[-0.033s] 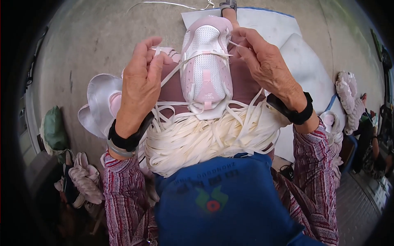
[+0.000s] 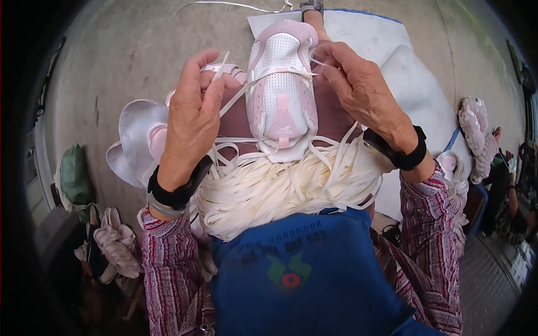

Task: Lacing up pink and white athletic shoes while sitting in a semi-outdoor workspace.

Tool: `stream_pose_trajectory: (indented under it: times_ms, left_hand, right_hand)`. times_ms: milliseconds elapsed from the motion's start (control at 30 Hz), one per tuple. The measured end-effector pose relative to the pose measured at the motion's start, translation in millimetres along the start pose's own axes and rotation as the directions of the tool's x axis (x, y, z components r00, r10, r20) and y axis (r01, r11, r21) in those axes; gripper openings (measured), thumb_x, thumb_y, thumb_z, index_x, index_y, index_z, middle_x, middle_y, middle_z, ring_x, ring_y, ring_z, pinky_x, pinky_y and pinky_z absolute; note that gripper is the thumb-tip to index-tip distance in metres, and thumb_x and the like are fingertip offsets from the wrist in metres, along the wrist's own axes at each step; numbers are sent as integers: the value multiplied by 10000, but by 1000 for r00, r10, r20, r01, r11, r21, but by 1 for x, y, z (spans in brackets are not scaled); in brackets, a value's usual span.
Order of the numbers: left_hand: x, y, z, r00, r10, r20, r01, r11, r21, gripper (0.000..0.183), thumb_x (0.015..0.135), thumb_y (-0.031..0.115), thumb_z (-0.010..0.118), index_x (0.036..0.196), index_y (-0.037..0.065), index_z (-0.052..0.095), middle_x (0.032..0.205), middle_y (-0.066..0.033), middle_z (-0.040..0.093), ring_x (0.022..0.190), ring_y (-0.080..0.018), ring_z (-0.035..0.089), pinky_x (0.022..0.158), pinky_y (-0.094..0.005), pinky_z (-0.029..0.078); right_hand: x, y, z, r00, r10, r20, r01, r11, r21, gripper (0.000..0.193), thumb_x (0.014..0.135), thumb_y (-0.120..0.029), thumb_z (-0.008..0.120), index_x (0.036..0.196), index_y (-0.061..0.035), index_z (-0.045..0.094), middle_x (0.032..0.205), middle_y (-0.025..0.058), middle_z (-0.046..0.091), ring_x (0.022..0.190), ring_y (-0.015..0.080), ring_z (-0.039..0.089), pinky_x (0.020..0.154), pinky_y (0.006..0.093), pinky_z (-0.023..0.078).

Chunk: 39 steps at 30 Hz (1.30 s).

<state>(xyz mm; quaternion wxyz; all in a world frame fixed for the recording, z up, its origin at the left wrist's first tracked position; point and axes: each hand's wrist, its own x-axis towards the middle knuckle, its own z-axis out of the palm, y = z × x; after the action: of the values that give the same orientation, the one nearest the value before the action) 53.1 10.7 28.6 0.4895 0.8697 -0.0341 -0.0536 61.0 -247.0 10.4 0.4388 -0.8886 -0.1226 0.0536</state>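
A pink and white mesh shoe upper (image 2: pixel 283 92) lies across my lap, toe end away from me. One flat white shoelace (image 2: pixel 241 96) crosses its tongue. My left hand (image 2: pixel 195 106) is closed in a pinch beside the upper, with a white lace end poking up between thumb and fingers. My right hand (image 2: pixel 361 84) is closed at the upper's far right edge, pinching a lace strand that runs to an eyelet there. A large bundle of cream laces (image 2: pixel 286 193) rests on my lap, between the upper and my blue apron (image 2: pixel 302 257).
Left of my lap sit pale satin-like shoe parts (image 2: pixel 137 143). A green bag (image 2: pixel 77 176) and bundled pink uppers (image 2: pixel 116 243) lie lower left. A white sheet (image 2: pixel 417 84) covers the floor at right, with more bundled uppers (image 2: pixel 476 129) past it. A loose lace (image 2: pixel 235 4) lies on the floor ahead.
The lace end in my left hand now stands up longer and tilts right above the fingers. My right hand has barely moved.
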Motion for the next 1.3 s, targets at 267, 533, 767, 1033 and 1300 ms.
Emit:
stream_pose_trajectory:
  times_ms: [267,533,767,1033,1300]
  left_hand:
    - [-12,-8,13,981,-64,185,75,996,-52,160,939,121,511,973,-8,599,723,-48,622,672,-101,575,645,-245,471]
    - [8,-10,19,983,102,152,-146,937,316,200,887,179,556,878,8,660,739,-207,645,705,-372,630,633,-404,486]
    - [17,-12,25,986,94,137,-130,949,287,197,899,174,531,925,15,644,756,-204,646,715,-375,628,654,-417,485]
    - [31,-16,21,955,74,286,-181,912,368,212,939,185,483,935,-3,580,675,-76,564,632,-166,563,592,-297,465]
    - [38,-12,19,937,29,349,-150,933,326,211,930,191,484,909,-2,566,676,-86,548,608,-190,495,582,-313,410]
  right_hand:
    - [10,-18,21,961,-244,130,257,962,-88,108,825,-71,584,887,-8,646,834,173,614,741,332,624,677,387,493]
    - [27,-15,47,950,-310,40,306,897,-318,110,797,-94,632,877,-31,673,818,144,619,736,314,620,674,377,496]
    - [17,-4,29,961,-274,-29,268,954,-136,123,818,-93,586,838,7,654,799,181,624,741,335,629,710,407,496]
    - [4,17,25,999,-48,21,50,990,-133,151,874,-131,584,876,18,611,703,154,597,623,251,573,599,328,464]
    - [11,25,30,996,-83,-37,82,996,-35,162,867,-136,587,870,22,619,723,152,606,631,241,575,613,332,471]
